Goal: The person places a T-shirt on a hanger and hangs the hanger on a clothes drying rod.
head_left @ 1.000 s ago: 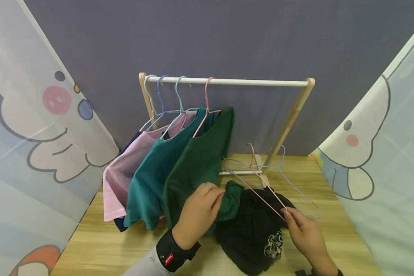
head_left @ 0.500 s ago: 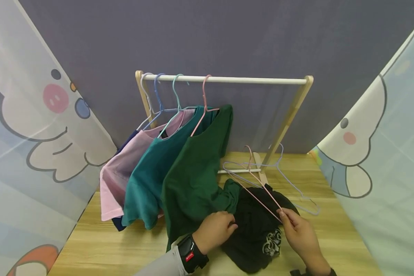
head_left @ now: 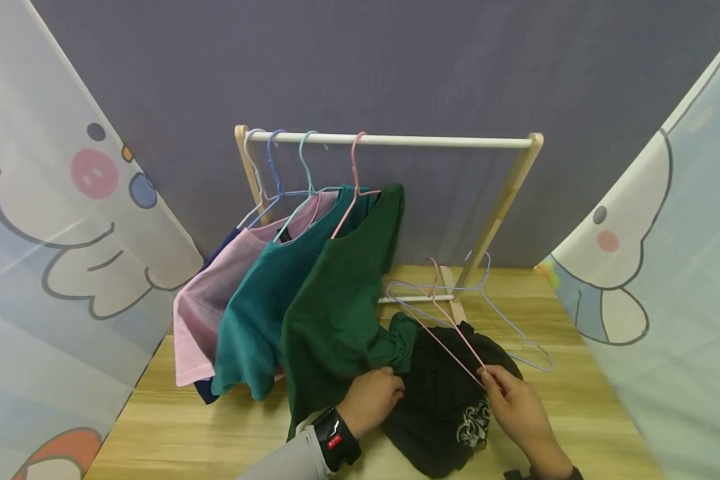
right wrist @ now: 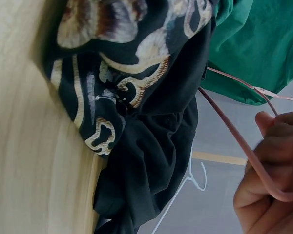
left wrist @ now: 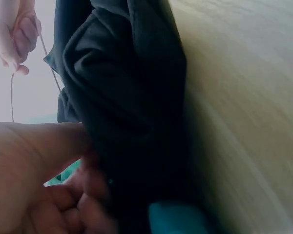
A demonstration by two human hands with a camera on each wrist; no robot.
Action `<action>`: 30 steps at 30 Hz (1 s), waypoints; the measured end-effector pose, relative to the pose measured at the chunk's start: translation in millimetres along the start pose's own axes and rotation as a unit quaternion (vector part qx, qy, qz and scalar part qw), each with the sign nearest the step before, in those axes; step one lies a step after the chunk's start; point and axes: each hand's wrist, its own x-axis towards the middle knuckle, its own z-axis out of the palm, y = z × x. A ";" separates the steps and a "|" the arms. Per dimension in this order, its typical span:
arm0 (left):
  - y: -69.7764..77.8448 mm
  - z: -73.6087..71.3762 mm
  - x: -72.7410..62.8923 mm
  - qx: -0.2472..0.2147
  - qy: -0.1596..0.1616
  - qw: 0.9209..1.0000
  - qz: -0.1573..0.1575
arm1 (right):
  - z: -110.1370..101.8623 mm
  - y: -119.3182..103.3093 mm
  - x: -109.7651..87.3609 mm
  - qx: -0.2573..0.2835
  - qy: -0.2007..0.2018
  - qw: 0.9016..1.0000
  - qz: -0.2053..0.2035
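My right hand [head_left: 514, 405] pinches one end of a pink clothes hanger [head_left: 463, 335], whose hook points away toward the rack. Beneath that hanger lies a crumpled black shirt [head_left: 435, 393] with a pale printed pattern, bunched on the table. At the shirt's left edge my left hand [head_left: 372, 403] grips the black fabric; in the left wrist view, its thumb and curled fingers [left wrist: 88, 190] meet the cloth, the fingertips partly hidden. Close by the left hand hangs a dark green shirt [head_left: 342, 307], its sleeve resting beside the black shirt.
A white-barred clothes rack [head_left: 432, 141] stands at the back. On it, left of the green shirt, hang a teal shirt [head_left: 264, 313], a pink shirt [head_left: 207, 317] and a navy garment [head_left: 206, 390]. A lavender hanger [head_left: 507, 319] lies on the wooden table [head_left: 582, 413] at the right.
My left hand has moved down and right, from before the green shirt to the black shirt's left edge, and grips it. The right hand keeps the pink hanger, shifted slightly left.
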 end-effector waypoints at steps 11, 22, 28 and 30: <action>3.8 -5.3 5.0 -0.106 0.051 0.993 0.016 | 7.8 6.8 3.2 0.017 -0.006 1.000 0.013; -1.2 -1.8 1.6 -0.187 -0.051 0.981 0.001 | 14.4 9.6 1.2 0.013 -0.007 1.000 -0.011; -11.8 -14.2 -7.2 -0.053 -0.112 0.988 0.093 | 17.2 11.7 0.9 0.020 -0.023 1.000 0.002; -13.1 -19.5 -9.8 0.004 -0.122 0.985 0.122 | 18.1 12.8 0.8 0.027 -0.026 0.999 0.003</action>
